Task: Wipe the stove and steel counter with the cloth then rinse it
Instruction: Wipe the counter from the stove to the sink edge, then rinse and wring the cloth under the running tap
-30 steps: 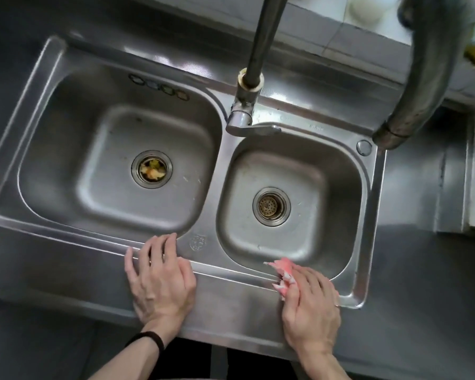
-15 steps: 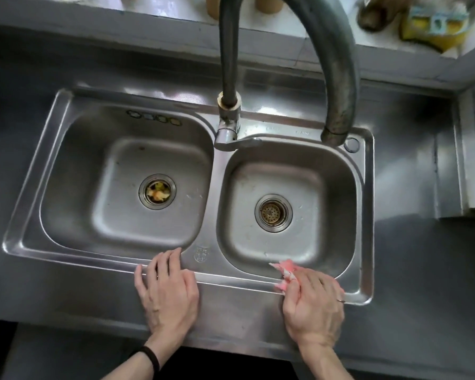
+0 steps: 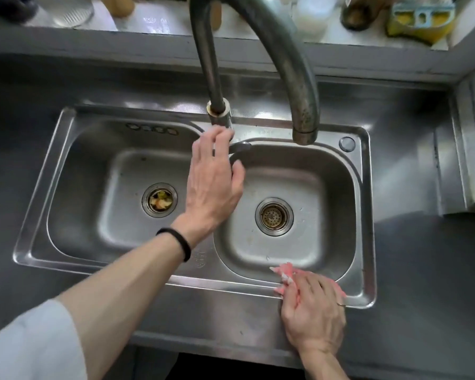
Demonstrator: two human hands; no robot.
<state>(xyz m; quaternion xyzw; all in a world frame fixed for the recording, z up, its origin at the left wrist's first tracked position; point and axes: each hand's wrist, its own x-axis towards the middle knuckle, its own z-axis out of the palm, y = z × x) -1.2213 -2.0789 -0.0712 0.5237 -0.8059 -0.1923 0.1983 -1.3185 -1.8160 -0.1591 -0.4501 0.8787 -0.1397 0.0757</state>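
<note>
A steel double sink (image 3: 364,215) fills the view, set in a steel counter (image 3: 231,322). A tall curved tap (image 3: 283,48) rises from the divider, its spout over the right basin and no water running. My left hand (image 3: 213,182) reaches over the divider to the tap's lever (image 3: 242,147), fingers straight and thumb beside the lever. My right hand (image 3: 313,314) lies on the sink's front rim by the right basin and holds a pink cloth (image 3: 284,275) under its curled fingers.
The left drain (image 3: 159,200) holds food scraps; the right drain (image 3: 274,216) has a strainer. On the ledge behind stand a yellow sponge in a blue holder (image 3: 420,20), a white container (image 3: 310,17) and other items. A raised steel step (image 3: 461,160) borders the right.
My left hand has left the front rim and reached forward to the tap lever. My right hand with the cloth has stayed at the front rim. The view has tilted up.
</note>
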